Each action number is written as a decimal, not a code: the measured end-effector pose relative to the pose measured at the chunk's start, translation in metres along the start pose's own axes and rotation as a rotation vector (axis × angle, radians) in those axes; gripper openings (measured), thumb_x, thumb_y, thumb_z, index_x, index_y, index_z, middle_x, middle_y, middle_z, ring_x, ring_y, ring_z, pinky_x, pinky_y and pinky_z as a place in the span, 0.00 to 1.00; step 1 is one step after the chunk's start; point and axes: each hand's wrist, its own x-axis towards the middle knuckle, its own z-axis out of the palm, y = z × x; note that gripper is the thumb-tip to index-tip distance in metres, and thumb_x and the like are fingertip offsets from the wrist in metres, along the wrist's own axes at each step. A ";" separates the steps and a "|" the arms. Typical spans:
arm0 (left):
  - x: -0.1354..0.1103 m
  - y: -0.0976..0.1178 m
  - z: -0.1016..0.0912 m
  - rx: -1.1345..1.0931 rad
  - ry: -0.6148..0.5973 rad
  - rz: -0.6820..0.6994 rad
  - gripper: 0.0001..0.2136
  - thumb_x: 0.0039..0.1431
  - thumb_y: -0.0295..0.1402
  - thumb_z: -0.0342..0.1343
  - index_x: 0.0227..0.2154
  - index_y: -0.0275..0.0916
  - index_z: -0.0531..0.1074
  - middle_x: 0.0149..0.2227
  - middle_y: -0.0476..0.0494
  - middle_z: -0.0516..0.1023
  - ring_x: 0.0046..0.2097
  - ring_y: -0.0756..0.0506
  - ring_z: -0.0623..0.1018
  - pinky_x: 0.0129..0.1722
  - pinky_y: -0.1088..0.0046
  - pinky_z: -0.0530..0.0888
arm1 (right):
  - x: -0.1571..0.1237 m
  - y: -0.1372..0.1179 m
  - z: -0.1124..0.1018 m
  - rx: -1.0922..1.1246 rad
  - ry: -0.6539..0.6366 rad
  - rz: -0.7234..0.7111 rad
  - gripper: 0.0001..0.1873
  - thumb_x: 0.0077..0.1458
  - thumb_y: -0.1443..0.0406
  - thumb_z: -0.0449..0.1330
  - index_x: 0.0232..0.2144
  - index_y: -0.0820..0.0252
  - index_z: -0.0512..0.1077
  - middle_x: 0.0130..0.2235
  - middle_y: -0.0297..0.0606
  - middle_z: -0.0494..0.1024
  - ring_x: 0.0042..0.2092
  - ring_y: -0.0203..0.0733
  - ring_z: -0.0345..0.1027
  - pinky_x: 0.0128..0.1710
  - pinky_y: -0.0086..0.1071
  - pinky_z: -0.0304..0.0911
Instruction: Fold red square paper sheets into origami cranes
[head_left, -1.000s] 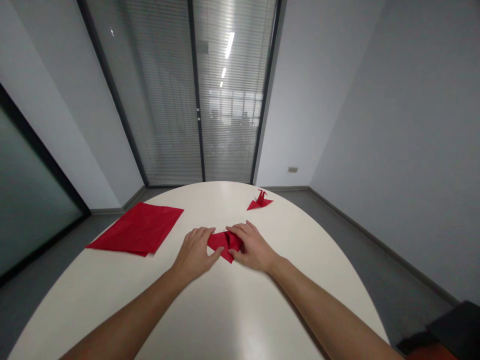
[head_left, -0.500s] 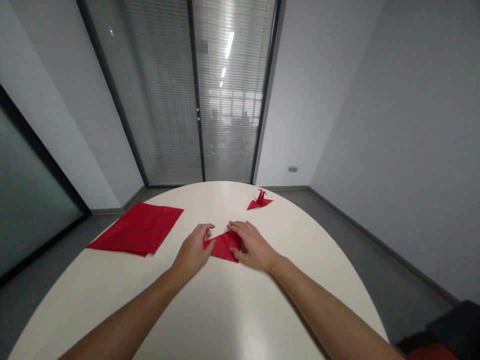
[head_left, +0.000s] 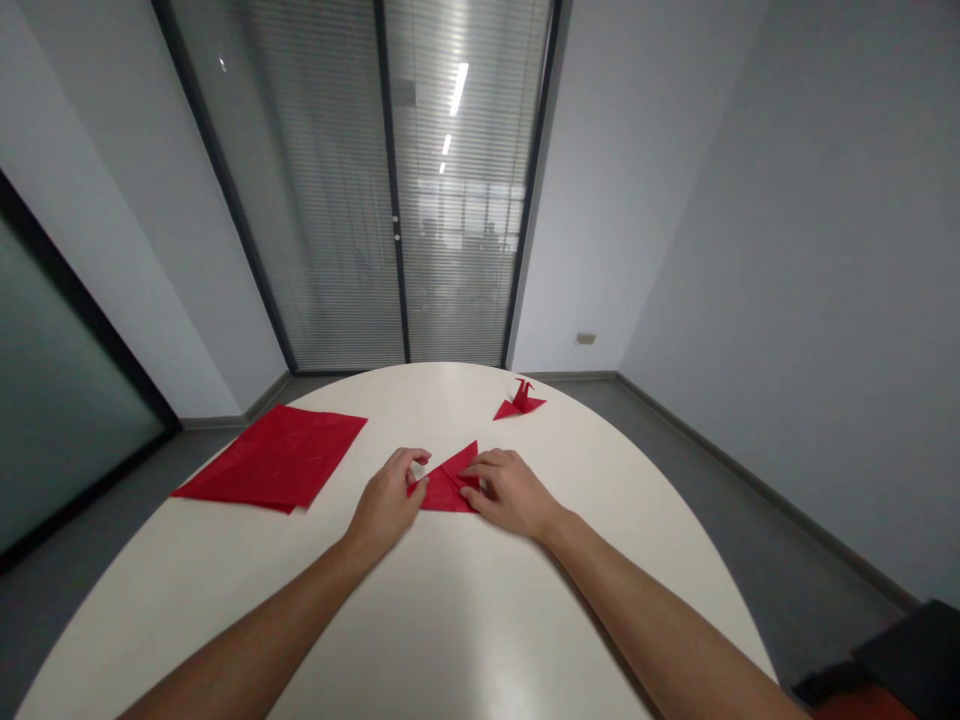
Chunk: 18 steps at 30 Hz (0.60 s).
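A folded piece of red paper (head_left: 444, 494), roughly triangular with a crease through it, lies on the white table in front of me. My left hand (head_left: 386, 500) holds its left corner under the thumb, with the fingers curled above. At the right side, my right hand (head_left: 517, 495) has thumb and fingertips closed on the paper, covering part of that edge. One pointed corner sticks up past the right fingertips, away from me. Behind it, farther back on the table, stands a red paper crane (head_left: 521, 399).
Flat red paper sheets (head_left: 281, 460) lie at the table's left edge. The round white table (head_left: 420, 620) curves away on both sides. Beyond it stands a glass partition with blinds (head_left: 337, 250). A dark object (head_left: 911, 650) sits low at the right.
The folded paper has turned slightly, and its far right corner now shows beyond my right fingers. My right fingers have drawn in and bent more. My left hand has hardly moved.
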 end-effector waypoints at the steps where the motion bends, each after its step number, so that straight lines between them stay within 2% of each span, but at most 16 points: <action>1: 0.000 0.000 0.000 0.006 0.000 -0.007 0.12 0.57 0.27 0.53 0.45 0.41 0.72 0.40 0.47 0.77 0.33 0.48 0.74 0.37 0.70 0.72 | 0.000 0.000 0.000 0.005 -0.014 -0.010 0.16 0.60 0.58 0.62 0.48 0.57 0.77 0.46 0.42 0.80 0.49 0.50 0.71 0.52 0.46 0.62; 4: -0.001 0.004 -0.001 -0.017 -0.020 -0.042 0.12 0.58 0.28 0.53 0.45 0.41 0.72 0.39 0.47 0.79 0.31 0.48 0.75 0.35 0.71 0.72 | -0.001 0.000 0.003 0.005 -0.032 -0.031 0.28 0.55 0.51 0.65 0.54 0.59 0.74 0.54 0.46 0.77 0.56 0.56 0.67 0.57 0.50 0.59; 7: -0.002 0.010 -0.003 -0.101 -0.102 -0.066 0.13 0.59 0.27 0.51 0.46 0.41 0.70 0.37 0.48 0.82 0.30 0.48 0.77 0.33 0.72 0.72 | -0.002 0.002 0.005 -0.020 -0.015 -0.027 0.22 0.58 0.61 0.62 0.55 0.58 0.74 0.59 0.47 0.72 0.59 0.55 0.63 0.59 0.50 0.59; 10: -0.003 0.015 -0.005 -0.114 -0.131 -0.067 0.13 0.61 0.28 0.49 0.47 0.41 0.70 0.34 0.49 0.83 0.31 0.47 0.79 0.33 0.72 0.73 | -0.002 0.006 0.005 -0.021 -0.006 -0.029 0.22 0.58 0.71 0.56 0.53 0.55 0.76 0.58 0.44 0.73 0.57 0.52 0.65 0.58 0.48 0.60; 12: -0.002 0.013 -0.005 -0.062 -0.083 -0.025 0.12 0.63 0.29 0.48 0.45 0.41 0.72 0.37 0.47 0.83 0.36 0.46 0.81 0.39 0.69 0.75 | -0.003 0.009 0.005 0.006 -0.016 -0.032 0.23 0.56 0.74 0.54 0.52 0.56 0.76 0.56 0.43 0.75 0.56 0.50 0.66 0.57 0.47 0.61; 14: -0.001 0.009 -0.004 0.020 -0.044 0.074 0.13 0.63 0.27 0.46 0.46 0.41 0.73 0.44 0.43 0.83 0.46 0.44 0.80 0.49 0.64 0.75 | -0.002 0.011 0.004 0.054 -0.032 -0.042 0.23 0.55 0.76 0.54 0.51 0.57 0.75 0.53 0.42 0.77 0.53 0.48 0.69 0.56 0.46 0.61; 16: -0.001 0.003 -0.002 0.096 -0.066 0.203 0.17 0.62 0.24 0.46 0.48 0.40 0.74 0.53 0.41 0.79 0.56 0.43 0.76 0.58 0.59 0.71 | -0.002 0.011 0.004 0.101 -0.047 -0.055 0.21 0.55 0.77 0.53 0.48 0.58 0.75 0.50 0.41 0.79 0.52 0.47 0.71 0.57 0.45 0.61; 18: -0.002 -0.002 0.001 0.159 -0.139 0.305 0.19 0.60 0.22 0.46 0.50 0.40 0.75 0.59 0.41 0.75 0.62 0.41 0.70 0.62 0.56 0.67 | -0.002 0.009 0.003 0.122 -0.052 -0.051 0.17 0.58 0.75 0.52 0.45 0.58 0.75 0.49 0.41 0.80 0.55 0.48 0.70 0.59 0.46 0.60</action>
